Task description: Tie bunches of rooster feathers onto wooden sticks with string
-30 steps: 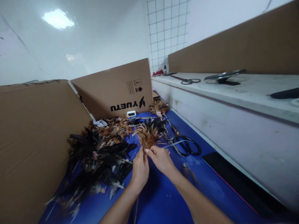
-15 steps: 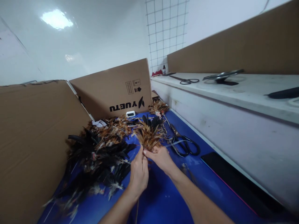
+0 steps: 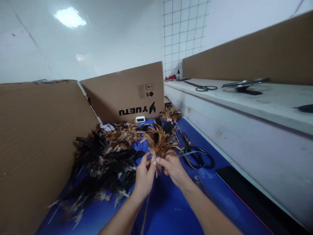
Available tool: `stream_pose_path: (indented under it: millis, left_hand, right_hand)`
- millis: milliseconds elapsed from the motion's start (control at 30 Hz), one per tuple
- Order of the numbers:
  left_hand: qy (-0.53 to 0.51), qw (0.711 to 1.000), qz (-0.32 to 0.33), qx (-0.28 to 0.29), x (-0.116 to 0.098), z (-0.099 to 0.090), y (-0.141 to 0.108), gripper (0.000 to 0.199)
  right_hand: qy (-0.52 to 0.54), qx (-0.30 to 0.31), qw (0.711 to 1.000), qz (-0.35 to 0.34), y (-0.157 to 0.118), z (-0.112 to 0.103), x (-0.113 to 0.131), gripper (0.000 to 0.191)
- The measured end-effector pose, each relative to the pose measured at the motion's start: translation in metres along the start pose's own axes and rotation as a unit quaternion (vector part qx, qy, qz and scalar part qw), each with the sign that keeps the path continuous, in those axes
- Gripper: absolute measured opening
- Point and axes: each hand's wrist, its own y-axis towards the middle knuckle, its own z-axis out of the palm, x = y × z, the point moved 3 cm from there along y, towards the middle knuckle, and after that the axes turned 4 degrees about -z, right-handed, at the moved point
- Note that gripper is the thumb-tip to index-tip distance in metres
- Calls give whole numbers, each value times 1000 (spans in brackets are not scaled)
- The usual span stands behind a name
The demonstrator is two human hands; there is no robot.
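Observation:
Both my hands meet at the base of a fan of brown feathers (image 3: 161,138), whose tips point away from me. My left hand (image 3: 144,174) pinches the pale, bound base between thumb and fingers. From the other side, my right hand (image 3: 174,168) grips the same base, thumb against it. A thin stick (image 3: 145,213) runs from below the hands towards me; its upper end is hidden. Left of my hands lies a heap of black feathers (image 3: 110,163), with loose brown feathers (image 3: 122,135) behind it.
Black-handled scissors (image 3: 199,157) lie right of my hands on the blue table (image 3: 176,209). A dark flat panel (image 3: 244,192) lies nearer the right edge. Cardboard walls (image 3: 122,88) stand at the back and left. A white shelf (image 3: 276,101) holds more scissors (image 3: 205,87).
My left fingers have opened a little and shifted at the feather base, so its pale binding now shows. The whole view has swung slightly left.

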Motion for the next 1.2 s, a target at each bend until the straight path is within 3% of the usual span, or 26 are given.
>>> stream_pose_path:
  millis: [300, 500, 767, 933, 1100, 1200]
  left_hand:
    - [-101, 990, -81, 54, -9, 1, 1, 36]
    - [-14, 1000, -15, 14, -10, -3, 5, 38]
    - [166, 983, 78, -28, -13, -1, 5, 32]
    - [274, 951, 129, -58, -11, 0, 6, 27]
    - [360, 908, 201, -73, -11, 6, 4, 24]
    - [443, 865, 219, -88, -4, 13, 0, 26]
  right_hand:
    - [-27, 13, 999, 22, 0, -2, -6, 29]
    - [-58, 35, 998, 2, 1, -4, -4, 33]
    - [-175, -27, 983, -36, 8, -15, -10, 32]
    - [-278, -44, 957, -77, 10, -20, -14, 29]
    - [-258, -37, 962, -83, 9, -18, -11, 35]
    - [-247, -55, 966, -60, 6, -17, -7, 45]
